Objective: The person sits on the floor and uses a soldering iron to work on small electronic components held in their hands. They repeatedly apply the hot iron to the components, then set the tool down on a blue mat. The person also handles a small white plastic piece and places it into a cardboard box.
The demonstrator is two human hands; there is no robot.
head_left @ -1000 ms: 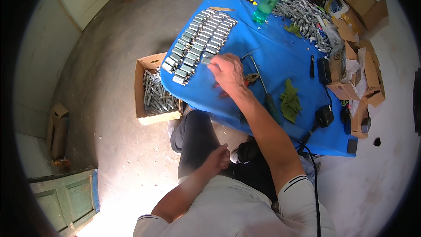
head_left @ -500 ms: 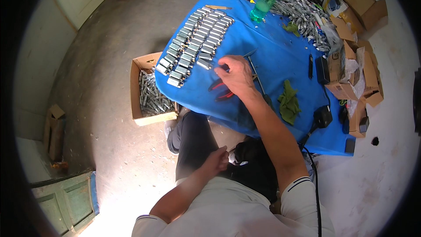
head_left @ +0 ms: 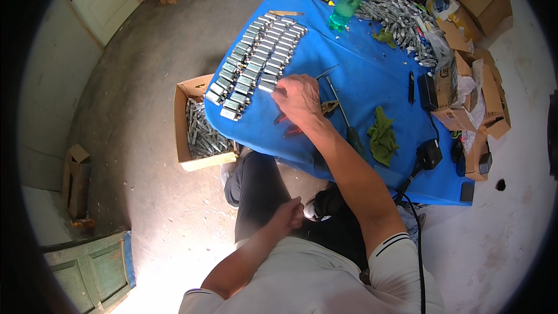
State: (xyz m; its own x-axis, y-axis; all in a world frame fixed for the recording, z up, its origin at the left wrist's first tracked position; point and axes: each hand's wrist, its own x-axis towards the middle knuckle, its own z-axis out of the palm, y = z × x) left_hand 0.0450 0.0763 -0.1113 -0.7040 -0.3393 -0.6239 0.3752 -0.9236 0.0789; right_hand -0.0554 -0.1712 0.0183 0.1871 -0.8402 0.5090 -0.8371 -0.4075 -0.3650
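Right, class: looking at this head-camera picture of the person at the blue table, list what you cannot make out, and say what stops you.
- Right hand: its fingertips at the rows of small metal parts hide any grip.
- Left hand: closed at the lap; its contents are hidden.
- Red-handled pliers: mostly under the right hand.
- Cardboard box on the floor: its grey contents are too small to identify.

Small metal blocks [head_left: 256, 61] in neat rows
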